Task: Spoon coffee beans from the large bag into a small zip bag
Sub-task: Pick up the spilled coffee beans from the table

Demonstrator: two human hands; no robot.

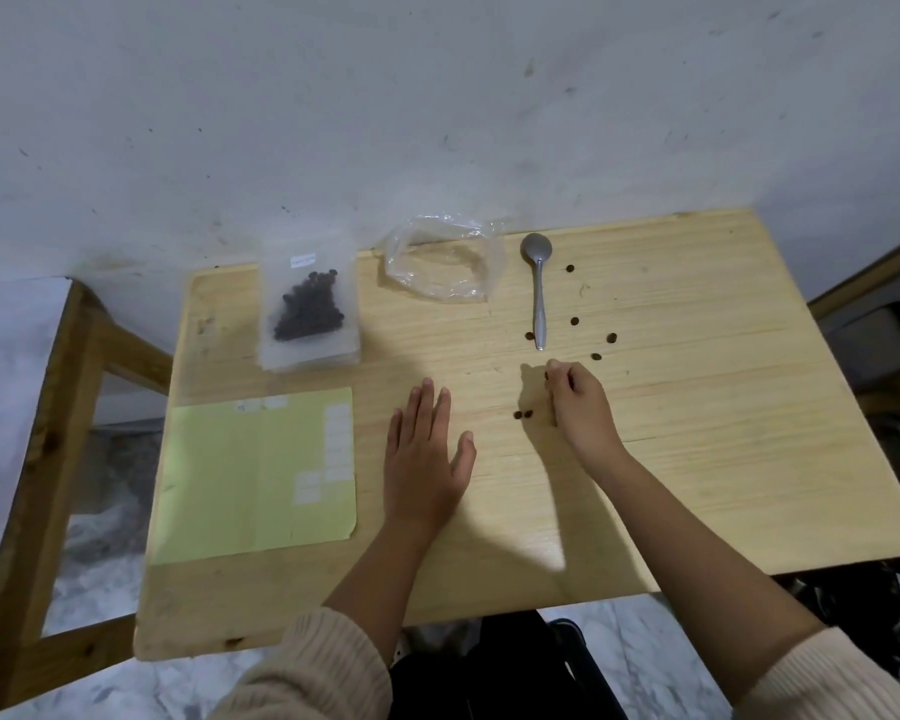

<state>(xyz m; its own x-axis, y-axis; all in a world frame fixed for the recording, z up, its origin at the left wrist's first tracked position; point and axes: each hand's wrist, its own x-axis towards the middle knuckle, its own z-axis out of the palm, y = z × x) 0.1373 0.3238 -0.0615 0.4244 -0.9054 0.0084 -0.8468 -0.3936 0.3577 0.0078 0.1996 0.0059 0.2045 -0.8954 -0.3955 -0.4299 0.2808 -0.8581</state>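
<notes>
A small clear zip bag point(308, 309) with dark coffee beans inside lies flat at the table's back left. To its right sits a crumpled clear large bag point(445, 262), which looks empty. A metal spoon point(539, 288) lies beside it, bowl toward the wall. Several loose beans point(574, 321) are scattered around the spoon's handle, and two beans point(522, 414) lie near my right hand. My right hand point(580, 407) has curled fingers pinching a bean point(546, 376) at its fingertips. My left hand point(424, 454) rests flat on the table, fingers straight.
A pale green sheet of paper point(255, 475) with white labels lies on the wooden table point(723, 407) at front left. A grey wall stands right behind the table. A wooden frame point(48, 407) is at the left, and dark objects are at the right edge.
</notes>
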